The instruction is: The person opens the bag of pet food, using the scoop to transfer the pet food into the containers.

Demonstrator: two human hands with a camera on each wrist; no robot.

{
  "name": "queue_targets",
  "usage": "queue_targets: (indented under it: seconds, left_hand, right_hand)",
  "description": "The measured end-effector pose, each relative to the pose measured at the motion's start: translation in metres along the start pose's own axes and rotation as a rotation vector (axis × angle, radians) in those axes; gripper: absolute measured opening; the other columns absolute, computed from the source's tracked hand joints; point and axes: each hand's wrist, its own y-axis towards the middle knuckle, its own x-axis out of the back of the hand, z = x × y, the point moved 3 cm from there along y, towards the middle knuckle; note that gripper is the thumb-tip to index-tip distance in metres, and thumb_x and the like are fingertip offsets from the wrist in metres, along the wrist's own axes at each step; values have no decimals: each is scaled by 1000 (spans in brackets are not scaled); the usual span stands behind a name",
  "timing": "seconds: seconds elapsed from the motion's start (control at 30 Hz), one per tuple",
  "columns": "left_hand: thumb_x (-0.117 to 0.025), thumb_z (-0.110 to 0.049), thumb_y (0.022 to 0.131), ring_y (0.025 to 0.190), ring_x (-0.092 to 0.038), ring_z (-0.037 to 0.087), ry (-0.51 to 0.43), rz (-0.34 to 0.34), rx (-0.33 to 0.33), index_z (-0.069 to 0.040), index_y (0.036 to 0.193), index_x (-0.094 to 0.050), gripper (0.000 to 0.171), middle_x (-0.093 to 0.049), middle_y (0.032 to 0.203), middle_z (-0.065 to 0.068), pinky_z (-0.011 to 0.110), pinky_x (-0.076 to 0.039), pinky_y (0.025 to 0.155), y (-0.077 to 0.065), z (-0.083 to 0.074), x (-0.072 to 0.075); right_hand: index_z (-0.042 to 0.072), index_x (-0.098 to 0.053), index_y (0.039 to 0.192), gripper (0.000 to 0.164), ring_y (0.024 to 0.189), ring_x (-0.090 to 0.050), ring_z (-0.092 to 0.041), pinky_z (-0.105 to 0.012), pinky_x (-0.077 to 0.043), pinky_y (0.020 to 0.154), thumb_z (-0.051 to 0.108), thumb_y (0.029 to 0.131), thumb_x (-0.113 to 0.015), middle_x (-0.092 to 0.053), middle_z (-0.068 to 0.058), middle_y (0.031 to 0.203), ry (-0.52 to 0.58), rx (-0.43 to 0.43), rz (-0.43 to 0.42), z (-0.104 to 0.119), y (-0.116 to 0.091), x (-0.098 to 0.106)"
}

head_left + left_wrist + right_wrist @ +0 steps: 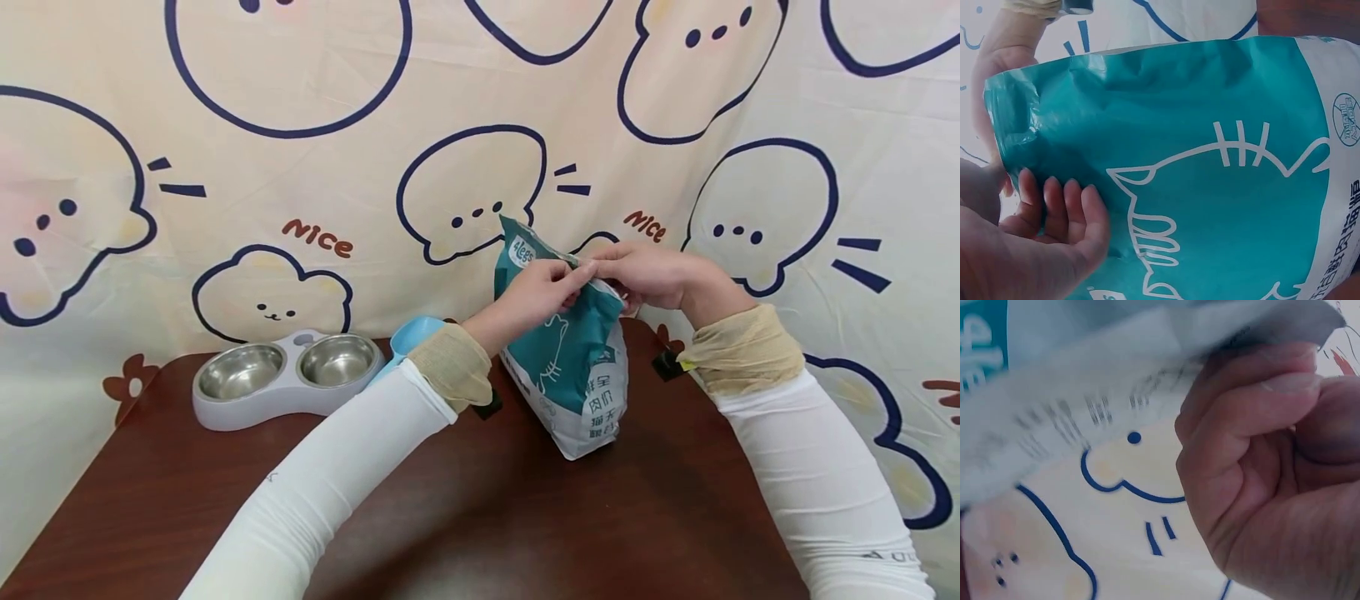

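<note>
A teal and white cat food bag (551, 350) with a white cat outline stands on the table, its top leaning toward the back cloth. Both hands meet at its top edge. The left hand (551, 287) pinches the edge from the front; in the left wrist view its fingers (1088, 212) curl against the teal front near the top. On the other side the right hand (652, 275) grips the same edge close to the left fingertips. The right wrist view shows the right fingers (1254, 406) curled at the bag's pale printed side (1054, 425).
A white double feeder (292, 392) with two steel bowls stands at the back left of the dark brown table (420, 517). Beside it, partly behind the left forearm, is a light blue scoop (412, 333). A cartoon-printed cloth (465, 83) hangs behind the table.
</note>
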Motion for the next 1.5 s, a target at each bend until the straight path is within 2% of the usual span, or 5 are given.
queue_targets:
  seconds: [0.17, 0.4, 0.87, 1.2, 1.5]
  left_hand:
    - [-54, -46, 105, 99, -58, 20, -56, 77, 23, -8, 106, -68, 40, -61, 102, 8, 30, -55, 93, 3, 1, 4]
    - [-48, -35, 110, 112, -58, 23, -91, 174, 42, -6, 114, -63, 33, -59, 117, 11, 37, -52, 107, 1, -3, 10]
    - [-38, -30, 112, 61, -45, 16, 282, 67, -33, -9, 107, -59, 31, -50, 77, 7, 24, -35, 52, -2, -7, 2]
    - [-37, -28, 111, 58, -44, 15, 421, 46, -75, -9, 99, -56, 30, -49, 77, 7, 24, -34, 52, -7, -12, 3]
    - [-40, -40, 110, 60, -47, 17, 363, -40, -16, -12, 91, -59, 39, -52, 74, 6, 27, -36, 53, -11, -9, 8]
  right_hand:
    - [14, -63, 100, 28, 51, -48, -12, -23, -39, 52, 33, 110, -45, -51, 3, 61, 121, -23, 25, -3, 3, 0]
    - [7, -62, 104, 31, 54, -48, -14, -24, -40, 51, 31, 111, -44, -48, 0, 64, -96, -4, -40, 8, 1, 1]
    - [3, -68, 89, 30, 55, -43, -17, -27, -34, 53, 15, 107, -48, -43, -2, 61, -624, 33, -141, 30, 2, -11]
    - [1, -67, 85, 27, 55, -39, -17, -27, -30, 52, 12, 102, -50, -38, -3, 65, -801, 9, -251, 37, -4, -7]
    - [1, -67, 90, 31, 52, -48, -16, -28, -38, 52, 20, 104, -47, -47, -3, 60, -763, -29, -197, 40, 0, -5]
